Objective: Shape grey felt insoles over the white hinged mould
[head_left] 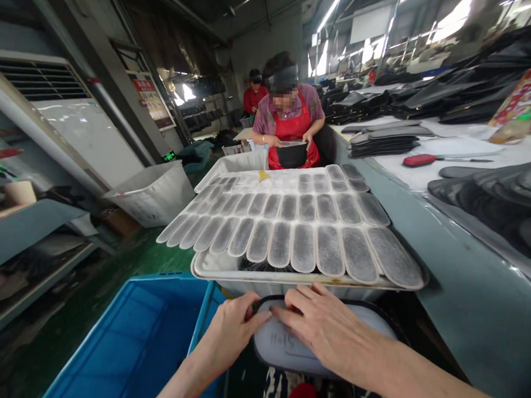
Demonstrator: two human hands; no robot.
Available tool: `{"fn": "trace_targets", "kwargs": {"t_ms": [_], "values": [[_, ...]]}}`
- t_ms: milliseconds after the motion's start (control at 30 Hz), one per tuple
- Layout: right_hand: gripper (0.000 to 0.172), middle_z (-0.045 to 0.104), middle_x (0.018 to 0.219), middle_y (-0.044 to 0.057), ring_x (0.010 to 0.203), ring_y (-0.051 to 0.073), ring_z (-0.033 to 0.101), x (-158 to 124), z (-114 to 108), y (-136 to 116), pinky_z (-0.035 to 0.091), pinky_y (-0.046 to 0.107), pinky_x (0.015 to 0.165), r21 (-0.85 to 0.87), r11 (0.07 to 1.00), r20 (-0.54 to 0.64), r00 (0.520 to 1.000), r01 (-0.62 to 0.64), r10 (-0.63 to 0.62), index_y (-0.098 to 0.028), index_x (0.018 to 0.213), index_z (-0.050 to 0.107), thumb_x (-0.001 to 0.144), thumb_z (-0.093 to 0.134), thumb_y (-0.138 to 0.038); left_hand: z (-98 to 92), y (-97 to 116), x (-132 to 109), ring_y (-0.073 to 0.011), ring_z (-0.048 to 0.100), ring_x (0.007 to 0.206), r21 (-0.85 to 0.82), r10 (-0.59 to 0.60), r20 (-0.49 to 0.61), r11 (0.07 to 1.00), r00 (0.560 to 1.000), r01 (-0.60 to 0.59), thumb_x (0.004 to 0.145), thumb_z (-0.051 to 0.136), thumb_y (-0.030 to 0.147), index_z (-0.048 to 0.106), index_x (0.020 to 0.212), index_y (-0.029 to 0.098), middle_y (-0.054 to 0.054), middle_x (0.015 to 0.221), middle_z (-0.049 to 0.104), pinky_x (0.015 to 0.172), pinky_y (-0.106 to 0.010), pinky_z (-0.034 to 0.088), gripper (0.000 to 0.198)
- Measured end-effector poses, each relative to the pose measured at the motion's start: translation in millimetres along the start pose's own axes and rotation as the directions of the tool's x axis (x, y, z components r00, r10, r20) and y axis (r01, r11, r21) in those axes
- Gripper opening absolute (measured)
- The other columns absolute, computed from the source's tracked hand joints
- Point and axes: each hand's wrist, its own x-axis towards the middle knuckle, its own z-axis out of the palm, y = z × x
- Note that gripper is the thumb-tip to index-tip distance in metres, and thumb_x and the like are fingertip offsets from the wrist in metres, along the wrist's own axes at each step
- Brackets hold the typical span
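A rounded, elongated grey panel with a dark edge lies across my lap, with handwritten marks on its face. My left hand pinches the panel's left end between thumb and bent fingers. Across its upper side rests my right hand, the thumb on the grey face and the fingers curled over the dark far edge. Both thumbs nearly meet at the upper left of the panel. My right hand and forearm hide the panel's middle and part of its right half.
Overlapping grey oval pieces lie in rows over a white bin ahead. A blue crate stands at left. On the right-hand table are stacked dark pieces and a red-handled tool. A co-worker sits opposite.
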Motion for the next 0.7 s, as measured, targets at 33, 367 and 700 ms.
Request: {"fn": "trace_targets", "kwargs": {"t_ms": [33,367,700], "values": [[0.017,0.055,0.093,0.000,0.085,0.019,0.050,-1.5,2.3,-1.4,0.039,0.038,0.078,-0.001,1.000,0.000,1.000,-0.001,0.001,-0.023,0.111,0.058,0.098,0.048,-0.021,1.1,1.1,1.4,-0.0123,0.055,0.058,0.013,0.003,-0.006,1.000,1.000,-0.003,0.091,0.054,0.033,0.058,0.074,0.021,0.005,0.060,0.055,0.053,-0.021,0.029,0.022],[0.028,0.061,0.108,0.003,0.090,0.020,0.053,-7.1,13.0,-11.2,0.037,0.043,0.092,-0.051,0.999,0.021,1.000,-0.016,0.017,-0.020,0.117,0.057,0.092,0.046,-0.012,23.3,4.4,-2.6,-0.0176,0.058,0.058,0.179,0.011,-0.138,0.984,0.990,0.014,0.094,0.029,0.021,0.048,0.069,0.020,-0.004,0.065,0.061,0.055,-0.029,0.023,0.031],[0.035,0.060,0.112,0.006,0.098,0.021,0.053,-11.4,11.4,-11.6,0.036,0.041,0.095,0.027,1.000,-0.012,1.000,-0.008,0.009,-0.018,0.126,0.054,0.094,0.042,-0.011,8.7,0.7,-1.2,-0.0142,0.053,0.057,-0.040,-0.018,-0.064,0.999,0.998,0.016,0.098,0.031,0.035,0.047,0.069,0.021,0.000,0.062,0.056,0.056,-0.024,0.031,0.036]]}}
